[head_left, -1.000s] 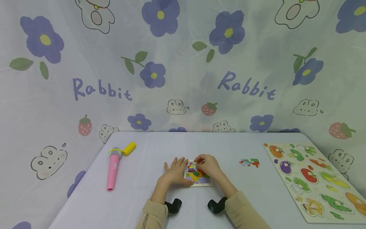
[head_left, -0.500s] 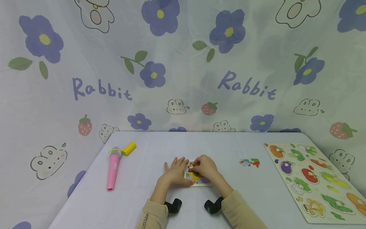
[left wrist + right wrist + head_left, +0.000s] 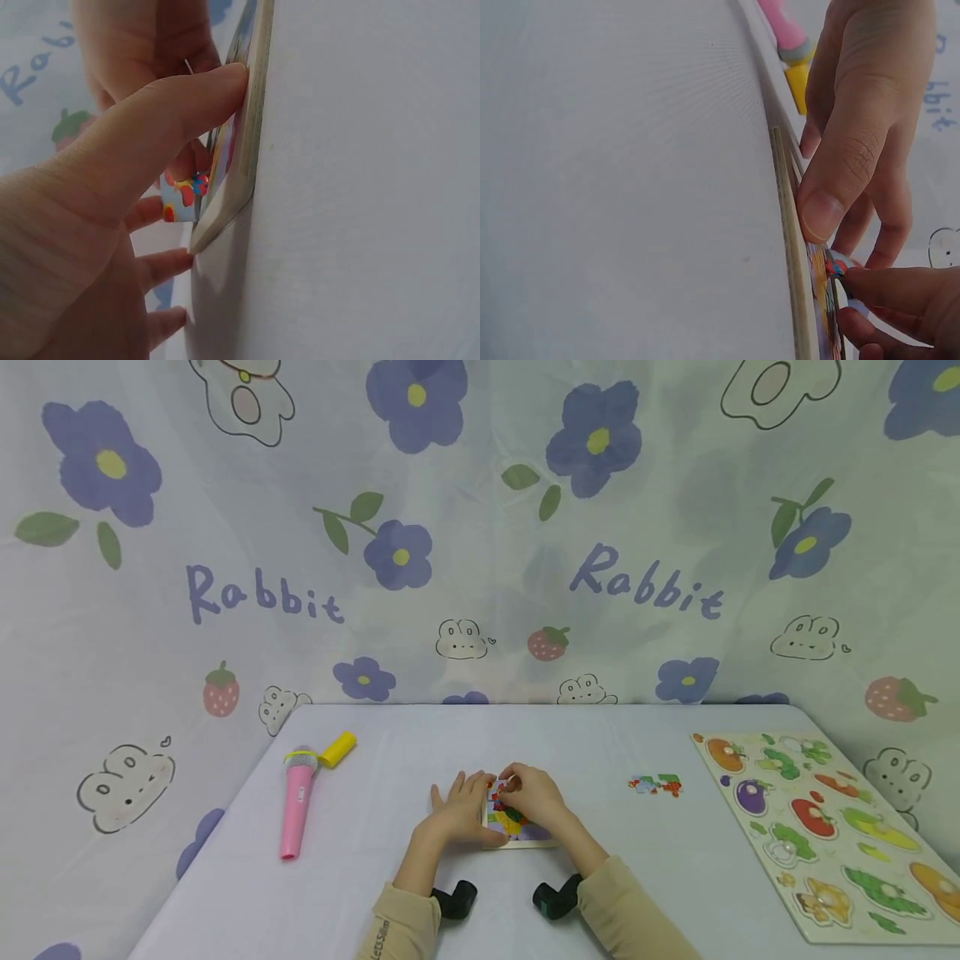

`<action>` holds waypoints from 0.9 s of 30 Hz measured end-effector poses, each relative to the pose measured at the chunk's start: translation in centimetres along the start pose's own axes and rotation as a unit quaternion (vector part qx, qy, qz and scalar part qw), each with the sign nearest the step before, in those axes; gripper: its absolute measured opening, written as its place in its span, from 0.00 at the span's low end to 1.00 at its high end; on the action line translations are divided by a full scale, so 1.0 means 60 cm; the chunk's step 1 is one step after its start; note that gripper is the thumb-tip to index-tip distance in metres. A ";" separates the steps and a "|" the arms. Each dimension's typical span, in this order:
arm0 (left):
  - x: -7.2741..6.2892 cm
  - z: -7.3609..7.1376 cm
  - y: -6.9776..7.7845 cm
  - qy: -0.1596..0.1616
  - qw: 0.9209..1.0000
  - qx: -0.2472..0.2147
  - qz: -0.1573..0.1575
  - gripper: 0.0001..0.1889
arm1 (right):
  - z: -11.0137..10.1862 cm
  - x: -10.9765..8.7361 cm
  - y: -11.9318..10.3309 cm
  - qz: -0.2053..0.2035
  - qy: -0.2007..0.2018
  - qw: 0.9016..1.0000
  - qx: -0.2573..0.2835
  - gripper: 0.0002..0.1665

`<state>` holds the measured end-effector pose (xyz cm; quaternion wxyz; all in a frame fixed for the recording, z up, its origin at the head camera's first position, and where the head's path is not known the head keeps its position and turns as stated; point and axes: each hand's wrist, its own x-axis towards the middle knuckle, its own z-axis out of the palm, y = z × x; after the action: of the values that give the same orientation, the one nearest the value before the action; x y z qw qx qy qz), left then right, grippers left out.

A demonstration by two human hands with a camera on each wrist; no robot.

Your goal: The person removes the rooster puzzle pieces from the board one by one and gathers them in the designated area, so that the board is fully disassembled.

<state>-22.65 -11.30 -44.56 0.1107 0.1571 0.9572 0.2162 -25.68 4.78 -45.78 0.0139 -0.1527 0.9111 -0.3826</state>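
Observation:
My left hand (image 3: 456, 817) lies with spread, straight fingers along the left side of a small wooden jigsaw puzzle (image 3: 536, 842) showing a rooster. Its thumb (image 3: 217, 81) presses on the frame's near edge. Between thumb and fingertips, my right hand (image 3: 534, 797) pinches a puzzle piece (image 3: 180, 199), light blue with red and blue print. The piece is tilted up at the upper left part of the picture, near the rooster's head. The right hand covers much of the puzzle's right half in the head view.
Two loose puzzle pieces (image 3: 655, 786) lie right of the puzzle. Farther right is a large vegetable peg board (image 3: 806, 839). A pink toy microphone (image 3: 297, 806) and a yellow cylinder (image 3: 338, 750) lie on the left side of the white table (image 3: 420, 727).
My right hand has moved slightly left across the puzzle with the piece, toward the rooster's head. The left hand has stayed in place.

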 end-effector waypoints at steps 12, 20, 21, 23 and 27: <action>0.000 0.001 0.001 -0.002 1.000 0.006 -0.005 0.52 | -0.021 -0.004 0.003 0.035 0.030 0.991 0.124 0.14; -0.002 -0.002 0.005 -0.005 1.000 0.012 -0.005 0.49 | -0.057 -0.006 0.020 0.092 0.073 0.975 0.190 0.19; -0.002 -0.002 0.005 -0.006 1.000 0.012 -0.005 0.49 | -0.061 -0.007 0.023 0.097 0.074 0.972 0.202 0.19; -0.002 -0.001 0.005 -0.008 1.000 0.011 -0.006 0.49 | -0.069 -0.010 0.029 0.101 0.077 0.966 0.224 0.19; -0.001 -0.002 0.006 -0.009 1.000 0.011 -0.008 0.49 | -0.086 -0.015 0.040 0.102 0.082 0.963 0.237 0.17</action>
<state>-22.54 -11.07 -44.30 0.1195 0.1530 0.9597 0.2031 -26.19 10.17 -43.89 0.0139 -0.0196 0.8030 -0.5955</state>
